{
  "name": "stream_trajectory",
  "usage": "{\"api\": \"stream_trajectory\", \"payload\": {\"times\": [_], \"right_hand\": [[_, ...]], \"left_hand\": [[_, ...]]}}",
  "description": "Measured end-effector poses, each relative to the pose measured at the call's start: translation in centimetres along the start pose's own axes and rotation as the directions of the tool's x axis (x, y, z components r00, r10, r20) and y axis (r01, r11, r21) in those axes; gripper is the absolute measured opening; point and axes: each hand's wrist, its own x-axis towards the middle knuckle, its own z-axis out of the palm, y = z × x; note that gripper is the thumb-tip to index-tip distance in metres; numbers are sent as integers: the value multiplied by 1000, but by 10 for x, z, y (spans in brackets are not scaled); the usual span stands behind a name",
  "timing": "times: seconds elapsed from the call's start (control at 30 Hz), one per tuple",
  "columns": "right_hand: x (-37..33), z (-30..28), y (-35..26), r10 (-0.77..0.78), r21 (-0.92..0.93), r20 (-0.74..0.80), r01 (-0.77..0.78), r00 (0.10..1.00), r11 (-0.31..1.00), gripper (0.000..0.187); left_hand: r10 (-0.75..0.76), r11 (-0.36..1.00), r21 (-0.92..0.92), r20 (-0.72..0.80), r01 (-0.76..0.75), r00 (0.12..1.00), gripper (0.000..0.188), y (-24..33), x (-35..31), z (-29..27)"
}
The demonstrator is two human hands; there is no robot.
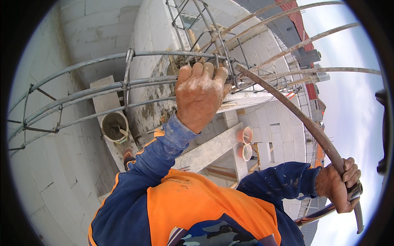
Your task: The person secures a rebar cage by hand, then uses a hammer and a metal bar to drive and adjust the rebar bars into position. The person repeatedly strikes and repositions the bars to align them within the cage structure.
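Observation:
My left hand (201, 90), dusted with grey, has its fingers curled over the bars of a steel rebar cage (98, 87) where it meets upright reinforcement. The cage runs off to the left, its long bars tied by square stirrups. At the far right my right hand (340, 184) is closed around the end of a long rusty rebar (297, 111), which slants up to the joint beside my left hand. Against the right hand lies a claw hammer (355, 192), its shiny handle slanting down behind the wrist. How the fingers share bar and hammer is partly hidden.
Several rusty bars (303, 75) stick out at the upper right. Below, a mortar bucket (115, 126) stands on a plank by the block wall (53, 168). Two orange buckets (245, 152) sit near a wide board (211, 148). Rooftops and sky lie beyond the right side.

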Motion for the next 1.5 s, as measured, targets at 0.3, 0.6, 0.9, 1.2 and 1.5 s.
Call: {"api": "stream_trajectory", "payload": {"times": [0.3, 0.6, 0.9, 1.2, 1.5], "right_hand": [[10, 3, 11, 20, -23, -9, -20, 1000, 1000, 31], [25, 10, 22, 84, -54, 18, -83, 996, 995, 31], [33, 31, 33, 128, -26, 86, -126, 988, 992, 29], [10, -7, 11, 63, 19, 2, -63, 998, 998, 30], [-11, -70, 9, 141, 239, -4, -136, 990, 961, 35]], "left_hand": [[-19, 1000, -21, 15, 19, 1000, 39, 1, 0, -1], [-42, 999, -4, 23, 42, 999, 41, 2, 0, -1], [-74, 997, -28, 53, 76, 996, 37, 4, 1, -1], [-19, 999, -30, -3, 19, 1000, 41, 3, 0, -2], [76, 995, 61, 23, -77, 997, 45, 5, 0, -6]]}}
